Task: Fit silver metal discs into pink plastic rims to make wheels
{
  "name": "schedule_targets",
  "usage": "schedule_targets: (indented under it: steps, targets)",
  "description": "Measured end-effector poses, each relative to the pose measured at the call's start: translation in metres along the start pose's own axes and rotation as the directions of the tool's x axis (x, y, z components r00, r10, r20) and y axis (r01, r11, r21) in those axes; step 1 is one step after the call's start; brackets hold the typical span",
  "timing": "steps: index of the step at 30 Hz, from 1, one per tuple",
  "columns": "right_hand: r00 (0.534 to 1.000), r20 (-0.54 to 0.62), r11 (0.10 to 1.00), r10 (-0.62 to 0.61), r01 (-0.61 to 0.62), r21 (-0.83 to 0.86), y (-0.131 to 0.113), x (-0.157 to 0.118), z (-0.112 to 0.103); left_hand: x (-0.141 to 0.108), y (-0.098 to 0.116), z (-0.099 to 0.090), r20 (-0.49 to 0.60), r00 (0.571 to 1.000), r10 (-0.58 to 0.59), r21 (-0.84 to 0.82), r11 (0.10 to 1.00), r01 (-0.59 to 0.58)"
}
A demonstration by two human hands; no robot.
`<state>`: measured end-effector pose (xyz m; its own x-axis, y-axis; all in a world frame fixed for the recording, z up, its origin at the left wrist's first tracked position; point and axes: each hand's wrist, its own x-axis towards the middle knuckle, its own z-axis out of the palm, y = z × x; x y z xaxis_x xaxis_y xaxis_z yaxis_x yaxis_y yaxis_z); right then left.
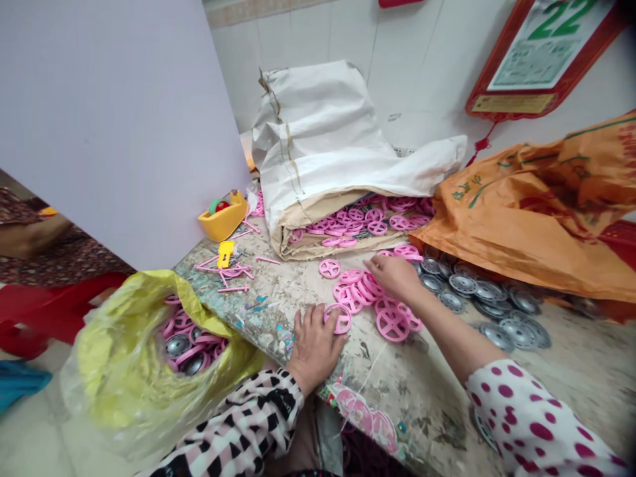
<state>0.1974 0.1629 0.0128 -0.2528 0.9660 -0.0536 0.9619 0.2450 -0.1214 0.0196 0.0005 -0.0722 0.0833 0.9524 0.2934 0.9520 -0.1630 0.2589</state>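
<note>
My left hand (317, 341) lies on the table with its fingers stretched out and apart. Its fingertips touch the edge of a pink spoked wheel (339, 329) that lies flat on the tabletop. My right hand (393, 275) reaches over a heap of pink plastic wheels (350, 291). Its fingers are curled together, and whatever is between them is hidden. More pink wheels (392, 324) lie under that wrist. To the right of this forearm are several silver-grey wheel discs (463, 283), heaped at the mouth of an orange bag (517, 218).
A white sack (322, 132) spills pink wheels at the back. Left of it are a yellow tape dispenser (223, 217) and pink rods (233, 289). A yellow bag (124, 371) of assembled-looking wheels hangs by the table's left edge. A pale panel (119, 119) stands behind.
</note>
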Motion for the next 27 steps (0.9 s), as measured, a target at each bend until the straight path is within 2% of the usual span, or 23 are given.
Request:
schedule_targets:
  steps: [2,4,7,11,15,20,24,27]
  targets:
    - [0.982,-0.145,0.992,0.123,-0.127,-0.019,0.017,0.021,-0.001,0.001,0.000,0.000,0.014,1.000,-0.009,-0.003,1.000,0.010]
    - [0.956,-0.229,0.979,0.182,-0.198,-0.048,0.035,0.040,0.006,0.001,0.000,0.000,0.025,1.000,-0.016,-0.004,1.000,0.017]
    - [0.963,-0.152,0.965,0.224,-0.241,-0.103,0.055,0.057,0.022,0.000,0.000,0.000,0.038,0.999,-0.013,-0.008,1.000,0.013]
    - [0.990,-0.007,0.981,0.141,-0.141,-0.136,0.053,0.056,0.033,0.000,-0.001,-0.001,0.052,0.999,0.017,-0.030,0.999,-0.016]
    - [0.998,0.056,0.998,-0.026,0.029,-0.047,0.035,0.038,0.035,0.001,-0.001,-0.004,0.060,0.997,0.056,-0.059,0.997,-0.052]
    - [0.980,0.074,0.982,-0.187,0.185,0.029,0.022,0.001,0.041,0.000,0.000,-0.010,0.053,0.992,0.115,-0.112,0.988,-0.109]
    - [0.980,0.018,0.978,-0.197,0.195,0.078,0.022,-0.040,0.039,-0.002,-0.001,-0.011,0.035,0.982,0.188,-0.159,0.971,-0.180]
    - [0.983,-0.113,0.972,-0.143,0.161,0.171,0.033,-0.076,0.033,-0.003,-0.003,-0.009,0.019,0.974,0.226,-0.177,0.960,-0.219]
